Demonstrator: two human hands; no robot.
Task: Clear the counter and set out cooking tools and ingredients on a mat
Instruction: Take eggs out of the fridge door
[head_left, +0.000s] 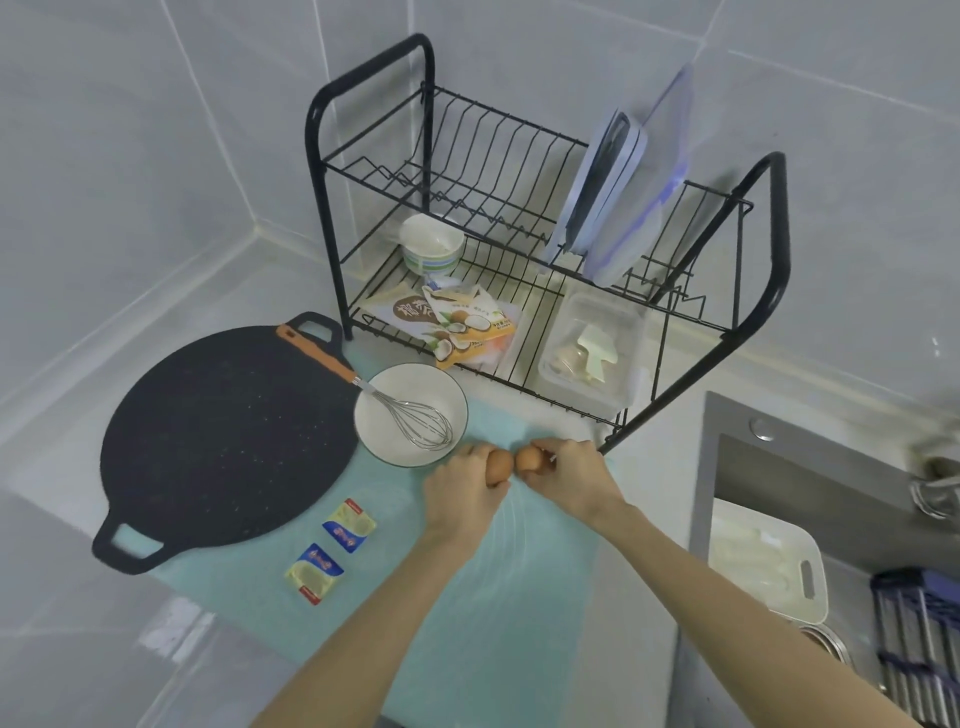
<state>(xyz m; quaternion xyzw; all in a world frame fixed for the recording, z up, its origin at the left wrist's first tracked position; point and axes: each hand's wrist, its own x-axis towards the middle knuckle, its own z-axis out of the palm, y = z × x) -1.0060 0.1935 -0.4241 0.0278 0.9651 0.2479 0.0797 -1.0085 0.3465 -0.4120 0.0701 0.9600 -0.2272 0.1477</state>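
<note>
A pale green mat (467, 597) covers the counter. On it lie a black round griddle pan (223, 441), a white bowl (384, 441) with an orange-handled whisk (415, 418) leaning in it, and two butter packets (349, 525) (313, 574). My left hand (462, 493) holds a brown egg (500, 466) just right of the bowl. My right hand (571, 478) holds a second brown egg (529, 459). The two eggs almost touch, low over the mat.
A black two-tier dish rack (519, 234) stands behind the mat with a small cup (432, 244), coconut packets (457, 325), a clear box (592, 353) and upright lids (618, 187). A steel sink (779, 478) with a white basket (763, 566) lies at right.
</note>
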